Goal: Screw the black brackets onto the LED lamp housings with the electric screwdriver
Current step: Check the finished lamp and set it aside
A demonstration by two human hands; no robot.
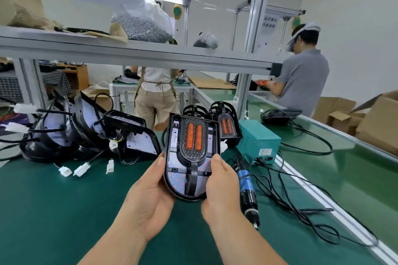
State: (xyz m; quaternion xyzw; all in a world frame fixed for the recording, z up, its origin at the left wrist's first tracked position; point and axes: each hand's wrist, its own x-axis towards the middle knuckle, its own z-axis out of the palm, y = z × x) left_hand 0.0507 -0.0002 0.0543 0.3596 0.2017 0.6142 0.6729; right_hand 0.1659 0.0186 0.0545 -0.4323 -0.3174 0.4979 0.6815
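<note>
Left hand (150, 196): fingers curled round lamp housing (175, 157), left edge.
Right hand (221, 187): grips right edge.
Lamp housing: held above green mat (64, 211), centre; black bracket (192, 178) seated inside.
Electric screwdriver (245, 180): lies on mat, just right of right hand.

Bright even indoor light, soft shadows, sharp centre, wide-angle bending at edges, slightly hazy background
</note>
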